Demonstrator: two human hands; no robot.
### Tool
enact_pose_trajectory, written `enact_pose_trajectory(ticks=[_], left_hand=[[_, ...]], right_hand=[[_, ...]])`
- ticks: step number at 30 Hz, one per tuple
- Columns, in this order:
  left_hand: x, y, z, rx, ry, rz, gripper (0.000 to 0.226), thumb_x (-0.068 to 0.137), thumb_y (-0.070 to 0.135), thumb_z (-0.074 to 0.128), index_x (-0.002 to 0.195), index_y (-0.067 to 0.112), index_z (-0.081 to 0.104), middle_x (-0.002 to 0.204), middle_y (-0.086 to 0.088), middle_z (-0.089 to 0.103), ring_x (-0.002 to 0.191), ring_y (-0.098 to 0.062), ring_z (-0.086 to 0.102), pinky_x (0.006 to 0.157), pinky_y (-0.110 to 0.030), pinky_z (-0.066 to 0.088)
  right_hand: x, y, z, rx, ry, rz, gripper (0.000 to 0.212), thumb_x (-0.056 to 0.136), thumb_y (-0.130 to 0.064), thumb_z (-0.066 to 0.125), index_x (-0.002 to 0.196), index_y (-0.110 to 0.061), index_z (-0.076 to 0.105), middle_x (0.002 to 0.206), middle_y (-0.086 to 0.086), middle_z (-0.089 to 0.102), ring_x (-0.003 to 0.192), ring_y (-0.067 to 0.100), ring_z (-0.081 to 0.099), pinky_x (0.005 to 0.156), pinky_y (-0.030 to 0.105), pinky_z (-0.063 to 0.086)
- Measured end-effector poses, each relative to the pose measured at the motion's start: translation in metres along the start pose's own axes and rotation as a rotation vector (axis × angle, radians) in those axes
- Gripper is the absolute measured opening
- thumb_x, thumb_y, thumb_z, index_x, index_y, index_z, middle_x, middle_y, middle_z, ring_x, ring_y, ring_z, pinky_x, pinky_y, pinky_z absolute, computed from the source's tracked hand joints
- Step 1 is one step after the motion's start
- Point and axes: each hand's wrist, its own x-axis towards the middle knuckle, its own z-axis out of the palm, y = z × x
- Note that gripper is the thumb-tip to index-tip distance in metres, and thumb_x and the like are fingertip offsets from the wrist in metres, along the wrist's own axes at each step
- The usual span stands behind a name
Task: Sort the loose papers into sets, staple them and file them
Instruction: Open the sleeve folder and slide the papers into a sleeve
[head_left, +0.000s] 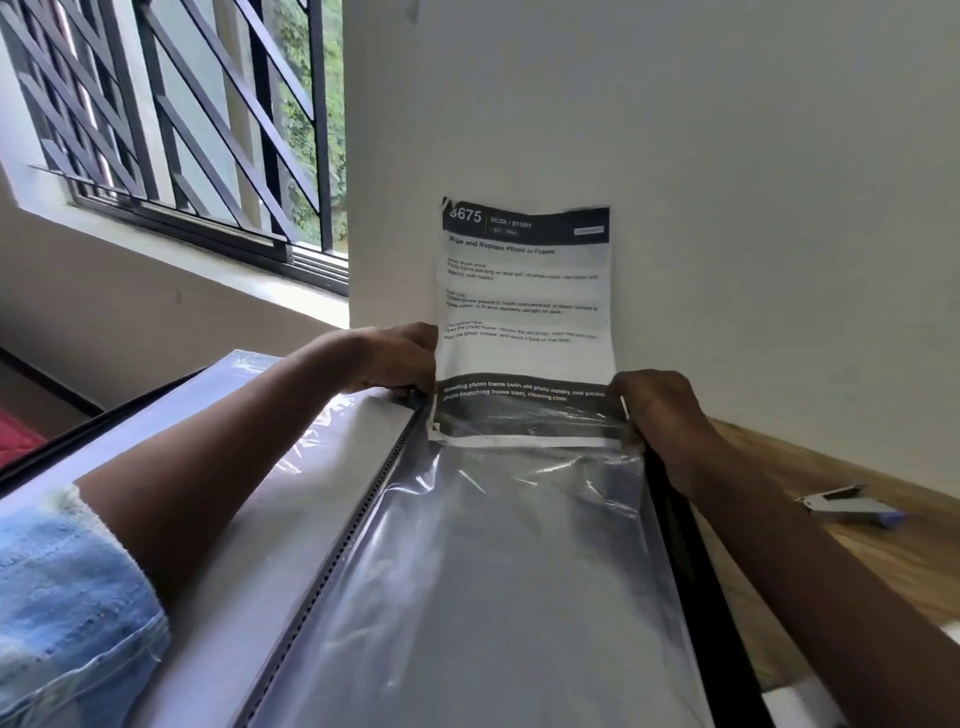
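Sheet (524, 312) headed "3675 DESK / STUDY"

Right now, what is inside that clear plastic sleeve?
Only the bottom strip of the printed sheet is in the sleeve; the rest sticks out above. Glare hides whether anything lies deeper.

The printed sheet (524, 312) carries all the legible text. Well above the fingers, its dark header reads "3675 DESK / STUDY", and beneath it is the title "Wipe and Replace Photo in Frame". Between the left hand (400, 358) fingers (423, 338) and the right hand (660, 410), a dark band reads "Standing photo frame (with old photo inside), new printed photo (matching frame size), cleaning cloth". The small paragraphs are too blurred to read.
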Motion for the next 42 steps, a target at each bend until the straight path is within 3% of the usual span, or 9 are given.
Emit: enact_pose_trajectory(ticks=[4,7,11,19,24,29,32,38,42], left_hand=[[0.000,0.010,0.010,0.447,0.327,0.031,0.087,0.088,0.010,0.071,0.156,0.017,0.018,0.145,-0.019,0.048,0.118,-0.038,0.060,0.095,-0.044,0.055],[-0.007,0.038,0.025,0.589,0.581,0.488,0.090,0.084,0.007,0.065,0.159,0.030,0.021,0.157,-0.006,0.032,0.121,-0.035,0.059,0.098,-0.046,0.052],[0.009,0.104,0.044,0.768,0.269,0.777,0.087,0.082,-0.004,0.052,0.155,0.038,0.032,0.166,0.008,0.025,0.139,-0.018,0.047,0.092,-0.033,0.050],[0.037,0.193,0.082,1.108,-0.340,0.309,0.033,0.082,0.001,0.054,0.093,0.031,0.053,0.092,-0.008,0.076,0.085,-0.022,0.076,0.075,-0.040,0.062],[0.040,0.190,0.069,0.993,-0.468,0.181,0.030,0.094,0.001,0.060,0.092,0.028,0.072,0.089,-0.003,0.074,0.076,-0.013,0.072,0.068,-0.029,0.058],[0.043,0.175,0.070,0.879,-0.485,0.215,0.012,0.099,0.007,0.063,0.100,0.014,0.072,0.090,-0.005,0.072,0.084,-0.014,0.073,0.068,-0.026,0.058],[0.044,0.171,0.062,0.827,-0.450,0.237,0.012,0.098,0.004,0.063,0.099,0.011,0.073,0.091,-0.009,0.071,0.082,-0.013,0.070,0.067,-0.023,0.058],[0.037,0.165,0.055,0.763,-0.373,0.293,0.025,0.093,-0.007,0.058,0.105,0.006,0.075,0.075,0.001,0.069,0.066,-0.004,0.065,0.063,-0.019,0.054],[0.028,0.169,0.062,0.818,-0.347,0.339,0.046,0.086,-0.015,0.055,0.118,0.014,0.071,0.087,0.000,0.068,0.071,-0.011,0.065,0.060,-0.019,0.052]], right_hand=[[0.003,0.004,-0.010,0.147,-0.034,-0.062,0.009,0.089,0.001,0.066,0.087,-0.002,0.075,0.069,0.005,0.071,0.051,0.019,0.061,0.055,0.031,0.052],[0.004,0.009,-0.008,0.076,-0.041,-0.165,0.012,0.090,-0.007,0.072,0.098,-0.013,0.078,0.084,0.001,0.079,0.076,0.020,0.075,0.070,0.032,0.062],[0.004,0.011,-0.006,0.053,-0.040,-0.267,0.013,0.087,-0.017,0.076,0.100,-0.016,0.079,0.088,0.000,0.079,0.084,0.021,0.076,0.083,0.044,0.063],[-0.003,0.010,-0.004,0.137,0.128,-0.444,0.017,0.100,-0.037,0.062,0.089,-0.024,0.064,0.074,-0.007,0.066,0.062,0.001,0.059,0.058,0.020,0.044],[-0.002,0.009,-0.003,0.392,0.138,-0.459,0.039,0.094,-0.068,0.048,0.090,-0.029,0.050,0.070,-0.005,0.056,0.061,0.024,0.056,0.061,0.048,0.050],[-0.008,0.006,-0.008,0.294,0.210,-0.683,0.032,0.103,-0.045,0.051,0.088,-0.017,0.051,0.066,-0.010,0.057,0.060,0.009,0.054,0.058,0.031,0.047],[0.002,0.001,-0.014,0.169,0.252,-0.462,0.034,0.102,-0.049,0.054,0.086,-0.020,0.059,0.084,-0.002,0.064,0.077,0.013,0.062,0.074,0.034,0.051],[-0.025,-0.003,-0.047,0.025,-0.319,-0.133,0.026,0.094,-0.031,0.072,0.097,-0.005,0.073,0.075,0.009,0.075,0.060,0.016,0.065,0.063,0.034,0.058],[-0.046,0.010,-0.042,0.076,-0.315,-0.137,0.013,0.090,-0.011,0.074,0.102,-0.010,0.076,0.086,0.011,0.078,0.064,0.013,0.062,0.063,0.028,0.051]])
